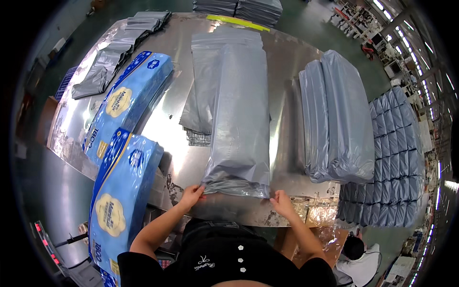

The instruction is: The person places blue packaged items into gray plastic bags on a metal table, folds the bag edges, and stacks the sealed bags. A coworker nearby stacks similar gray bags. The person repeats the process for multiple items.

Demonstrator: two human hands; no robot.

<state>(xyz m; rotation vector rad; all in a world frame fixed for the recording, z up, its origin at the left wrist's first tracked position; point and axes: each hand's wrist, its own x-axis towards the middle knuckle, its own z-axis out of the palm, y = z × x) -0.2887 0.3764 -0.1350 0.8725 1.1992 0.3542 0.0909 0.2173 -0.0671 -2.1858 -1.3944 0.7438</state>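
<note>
A filled grey plastic mailing bag [241, 115] lies lengthwise in the middle of the metal table, its crumpled mouth end towards me. At the near left corner of that mouth, my left hand [192, 196] is closed, pinching the bag's edge. My right hand [283, 203] is closed in a pinch at the near right corner; its fingertips meet the bag's edge there. Beneath the filled bag lies a pile of flat grey mailing bags [201, 107], showing at its left and far end. What the bag holds is hidden.
Two blue tissue packs [129, 103] lie end to end at the left of the metal table [289, 52]. Loose grey bags [103, 67] lie far left. Filled grey parcels [342, 115] stand at right, beside a large parcel stack [394, 162]. A seated person [361, 265] is at lower right.
</note>
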